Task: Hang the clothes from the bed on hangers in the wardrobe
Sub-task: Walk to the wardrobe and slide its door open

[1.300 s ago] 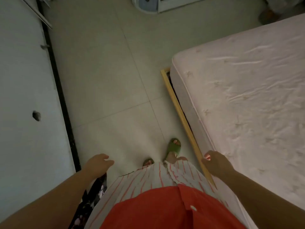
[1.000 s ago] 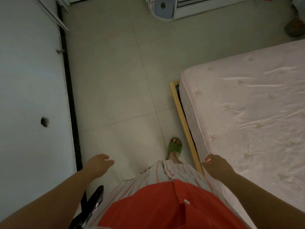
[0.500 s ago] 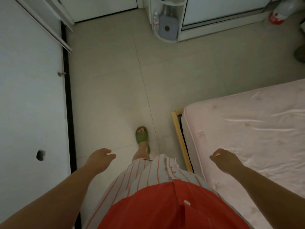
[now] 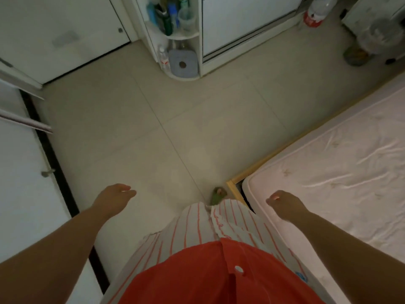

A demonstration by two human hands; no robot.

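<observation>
Nearest the camera: an orange shirt (image 4: 210,275) over a striped skirt (image 4: 197,224). Both arms reach forward and down. Left hand (image 4: 114,197) hangs over the floor (image 4: 153,119), fingers loosely extended, holding nothing. Right hand (image 4: 285,204) hangs over the near corner of the bed (image 4: 328,172), fingers loosely curled, holding nothing. Neither hand touches anything.

One green slipper (image 4: 217,197) shows past the skirt hem, just beside the bed's wooden frame (image 4: 263,163).

Bed: pale wrinkled sheet; no clothes on the visible part. Clothes to be hung are out of view.

Left side: a white door (image 4: 17,172) with a small knob (image 4: 47,173).

Far end: a white wardrobe (image 4: 241,23), doors closed. At its corner, an open shelf unit (image 4: 186,36). Upper shelf holds several bottles (image 4: 168,16), blue and green, upright and crowded together. Bottom shelf holds a clear bottle (image 4: 163,55) beside a grey-blue square box (image 4: 183,64) with a dark round centre.

Far right: a large clear bottle (image 4: 317,12) with a red label stands on the floor; objects beyond it are too dim to identify.
</observation>
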